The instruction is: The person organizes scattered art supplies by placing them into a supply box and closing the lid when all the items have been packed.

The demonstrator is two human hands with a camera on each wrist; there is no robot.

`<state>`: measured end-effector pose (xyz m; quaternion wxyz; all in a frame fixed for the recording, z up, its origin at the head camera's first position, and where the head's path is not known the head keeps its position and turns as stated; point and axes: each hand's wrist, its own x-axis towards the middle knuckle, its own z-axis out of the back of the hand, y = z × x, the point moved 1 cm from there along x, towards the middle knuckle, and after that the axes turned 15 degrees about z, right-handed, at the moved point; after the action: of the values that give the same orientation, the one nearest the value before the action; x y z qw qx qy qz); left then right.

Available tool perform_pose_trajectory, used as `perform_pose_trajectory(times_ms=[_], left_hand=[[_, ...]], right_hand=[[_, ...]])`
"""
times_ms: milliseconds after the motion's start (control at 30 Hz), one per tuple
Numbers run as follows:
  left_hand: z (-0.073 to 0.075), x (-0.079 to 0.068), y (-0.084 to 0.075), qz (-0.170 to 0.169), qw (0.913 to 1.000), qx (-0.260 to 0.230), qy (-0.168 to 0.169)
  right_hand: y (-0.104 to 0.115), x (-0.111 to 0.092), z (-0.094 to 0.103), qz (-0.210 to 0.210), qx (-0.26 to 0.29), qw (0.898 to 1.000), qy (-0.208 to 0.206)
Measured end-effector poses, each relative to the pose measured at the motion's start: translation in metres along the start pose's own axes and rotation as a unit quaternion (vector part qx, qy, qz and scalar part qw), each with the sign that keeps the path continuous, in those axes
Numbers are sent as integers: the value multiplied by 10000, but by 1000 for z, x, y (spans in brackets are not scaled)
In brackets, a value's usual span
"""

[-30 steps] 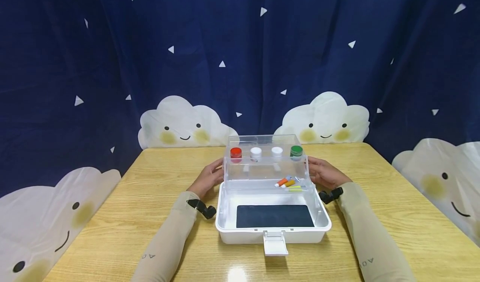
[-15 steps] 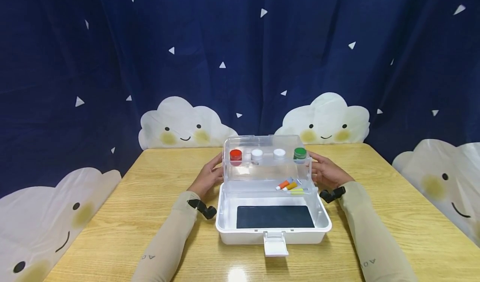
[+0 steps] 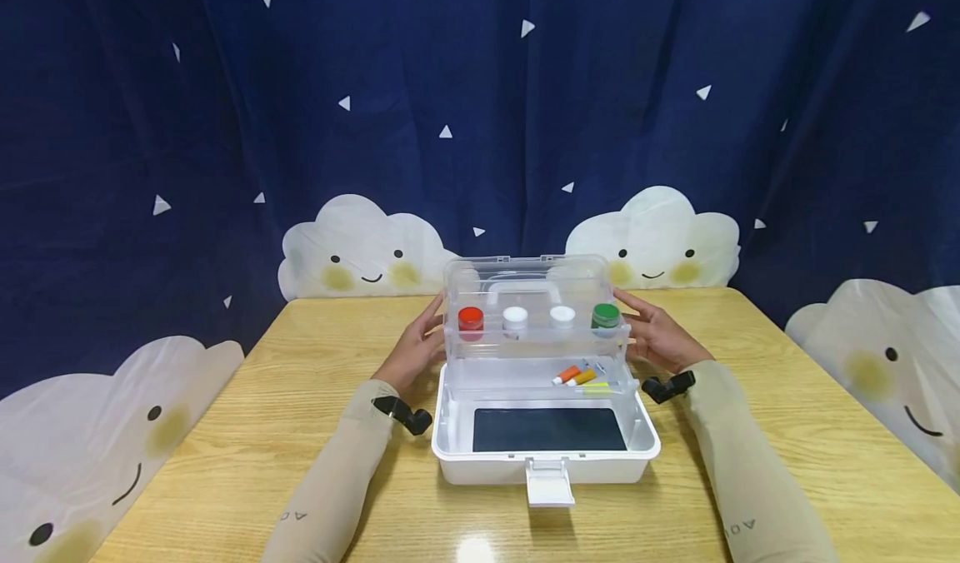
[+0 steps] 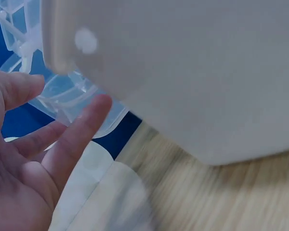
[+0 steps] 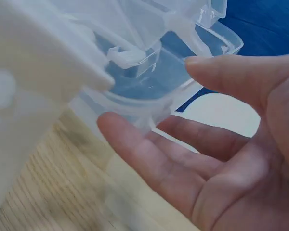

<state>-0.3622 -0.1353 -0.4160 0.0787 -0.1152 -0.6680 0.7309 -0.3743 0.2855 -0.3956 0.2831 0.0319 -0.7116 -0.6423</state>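
Note:
A white storage box (image 3: 480, 471) stands on the table with its clear lid (image 3: 525, 267) tilted back and its clear trays raised. On the upper tray are a red-lidded jar (image 3: 471, 320), two white-lidded jars (image 3: 515, 320) and a green-lidded jar (image 3: 606, 316). Small orange and yellow tubes (image 3: 582, 377) lie in the lower tray. My left hand (image 3: 415, 348) is at the left side of the lid, its fingers extended in the left wrist view. On the opposite side, my right hand (image 3: 662, 338) has its fingers spread beside the lid; exact contact is unclear.
A dark rectangle (image 3: 547, 430) lies in the bottom of the box. The white front latch (image 3: 549, 488) hangs down over the wooden table (image 3: 300, 396). Behind the table hangs a dark blue curtain (image 3: 480, 88) with clouds.
The clear lid has swung further back, so its handle now shows. The trays and jars have shifted slightly with it. Both hands stay at the sides, the right one drifting slightly rightward.

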Motion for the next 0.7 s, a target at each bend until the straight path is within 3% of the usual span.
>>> perform_pose_trajectory(times_ms=[333, 533, 700], left_hand=[[-1, -1, -9, -326, 9990, -3, -304], [-1, -2, -13, -808, 9962, 109, -294], [-3, -6, -17, -956, 9946, 207, -356]], right_hand=[[7, 4, -5, 259, -328, 9984, -374], [10, 5, -7, 582, -127, 9971, -476], [13, 5, -8, 907, 124, 9947, -458]])
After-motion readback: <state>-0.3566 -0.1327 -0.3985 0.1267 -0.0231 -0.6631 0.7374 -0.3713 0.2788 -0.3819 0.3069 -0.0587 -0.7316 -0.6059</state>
